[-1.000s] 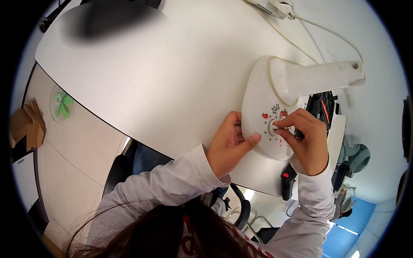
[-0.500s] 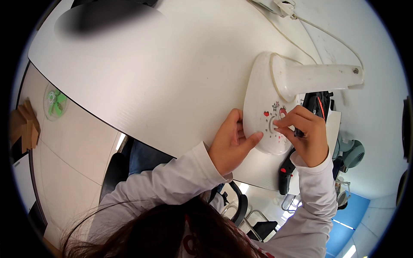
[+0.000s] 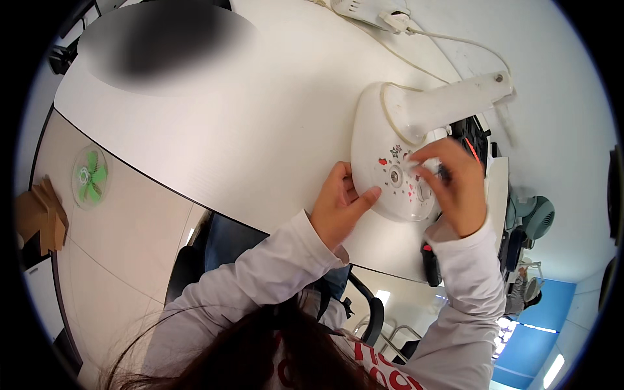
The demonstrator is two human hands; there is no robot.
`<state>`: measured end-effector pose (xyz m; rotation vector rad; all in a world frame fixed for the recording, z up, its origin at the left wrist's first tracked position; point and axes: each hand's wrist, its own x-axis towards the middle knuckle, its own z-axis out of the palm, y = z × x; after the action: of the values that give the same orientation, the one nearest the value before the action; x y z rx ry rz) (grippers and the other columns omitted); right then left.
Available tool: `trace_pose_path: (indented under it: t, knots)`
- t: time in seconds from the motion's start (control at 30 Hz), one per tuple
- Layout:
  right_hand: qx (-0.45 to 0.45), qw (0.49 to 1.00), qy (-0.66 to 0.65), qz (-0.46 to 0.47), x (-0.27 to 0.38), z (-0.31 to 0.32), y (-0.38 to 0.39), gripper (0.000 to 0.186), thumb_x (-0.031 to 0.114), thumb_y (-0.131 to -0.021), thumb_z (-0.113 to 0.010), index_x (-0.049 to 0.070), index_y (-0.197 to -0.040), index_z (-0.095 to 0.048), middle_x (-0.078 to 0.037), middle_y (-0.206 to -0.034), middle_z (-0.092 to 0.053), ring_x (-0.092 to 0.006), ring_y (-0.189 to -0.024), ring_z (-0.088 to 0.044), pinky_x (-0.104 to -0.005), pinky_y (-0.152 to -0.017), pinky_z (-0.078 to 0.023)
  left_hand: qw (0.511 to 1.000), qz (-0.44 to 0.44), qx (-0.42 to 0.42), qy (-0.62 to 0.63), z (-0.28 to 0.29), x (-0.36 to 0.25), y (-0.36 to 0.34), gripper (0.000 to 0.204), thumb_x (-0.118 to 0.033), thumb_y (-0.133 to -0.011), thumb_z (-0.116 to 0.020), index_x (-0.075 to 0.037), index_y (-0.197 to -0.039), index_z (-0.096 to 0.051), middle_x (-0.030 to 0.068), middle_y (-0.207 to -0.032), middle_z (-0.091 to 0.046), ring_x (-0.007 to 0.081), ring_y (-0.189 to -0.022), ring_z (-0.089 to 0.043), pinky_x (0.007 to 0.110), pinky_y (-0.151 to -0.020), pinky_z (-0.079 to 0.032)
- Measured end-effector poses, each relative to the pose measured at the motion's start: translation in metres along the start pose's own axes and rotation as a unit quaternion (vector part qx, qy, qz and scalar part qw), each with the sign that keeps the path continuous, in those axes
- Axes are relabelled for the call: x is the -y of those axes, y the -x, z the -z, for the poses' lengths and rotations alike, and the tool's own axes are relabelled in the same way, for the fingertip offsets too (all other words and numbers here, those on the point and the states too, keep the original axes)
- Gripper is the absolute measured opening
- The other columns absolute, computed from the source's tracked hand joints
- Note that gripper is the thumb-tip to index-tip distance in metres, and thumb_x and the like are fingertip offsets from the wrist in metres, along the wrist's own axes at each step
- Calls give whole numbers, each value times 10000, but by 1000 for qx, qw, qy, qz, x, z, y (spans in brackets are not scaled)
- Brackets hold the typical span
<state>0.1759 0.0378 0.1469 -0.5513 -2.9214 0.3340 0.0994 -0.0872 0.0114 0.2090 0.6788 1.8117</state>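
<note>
A white appliance base [image 3: 375,140] with a thick post [image 3: 455,97] rests on the white table. Printed red and grey figures decorate its face. My left hand [image 3: 339,205] grips its near left edge, thumb on top and fingers along the side. Above the face, my right hand [image 3: 455,182] is closed in a pinch on a small white knob [image 3: 411,165], partly hidden and blurred. A round fitting with a bare metal shaft [image 3: 394,176] shows in the face. Beside it, a second white knob [image 3: 424,191] sits in place, partly behind my right hand.
To the right of the base lie a black-and-red tool [image 3: 429,265] and a black case [image 3: 469,133]. A white plug and cord [image 3: 398,23] run at the back. A dark round-based object [image 3: 169,39] stands far left. A green-bladed fan [image 3: 91,177] is beyond the table's left edge.
My right hand has lifted a knob off the base, baring the shaft beneath it. The base appears shifted left and turned slightly in view; my left hand keeps its hold.
</note>
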Motion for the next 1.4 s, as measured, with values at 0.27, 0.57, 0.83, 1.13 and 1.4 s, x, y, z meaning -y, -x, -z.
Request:
trace_pose_path:
  t: [0.27,0.57,0.83,1.13,1.4]
  knots:
    - [4,980,21,-198,-59,19,87,163,55,-761,-681,48,-918,-639,-96,-749,-638,-245,-694,-630,-301,-635,-473,1000,-18,-17,0,1,5,2,371,-56,-898,-587,28,-1205,-397,145,-1176,-537,187,-1090,-529,322,-974,-421]
    - [-128,976,66,-161,-59,-30,98,115,88,-830,-640,54,-933,-602,-91,-876,-581,-280,-723,-606,-335,-621,-468,999,-2,-29,-27,-4,-3,5,442,-90,-886,-621,46,-1230,-377,159,-1207,-518,201,-1148,-502,337,-1004,-402]
    - [-30,981,179,-74,-43,-29,67,266,336,-883,-593,85,-845,-515,-66,-726,-584,-250,-628,-593,-352,-533,-465,1000,2,-10,-11,-2,-3,4,433,-84,-912,-576,33,-1271,-364,156,-1258,-505,231,-1168,-504,376,-1021,-393]
    - [-35,997,66,26,-81,-34,68,198,293,-898,-569,111,-839,-517,-46,-687,-577,-274,-597,-589,-380,-495,-442,999,-25,-9,-40,-9,-4,5,374,-118,-944,-513,50,-1251,-380,173,-1263,-514,242,-1179,-506,395,-1040,-371]
    - [-77,996,28,30,-87,-35,69,164,254,-884,-594,108,-853,-527,-49,-752,-561,-285,-603,-574,-379,-507,-449,997,-31,-8,-71,-10,-5,7,373,-144,-944,-516,46,-1238,-388,162,-1260,-511,237,-1189,-491,392,-1050,-354]
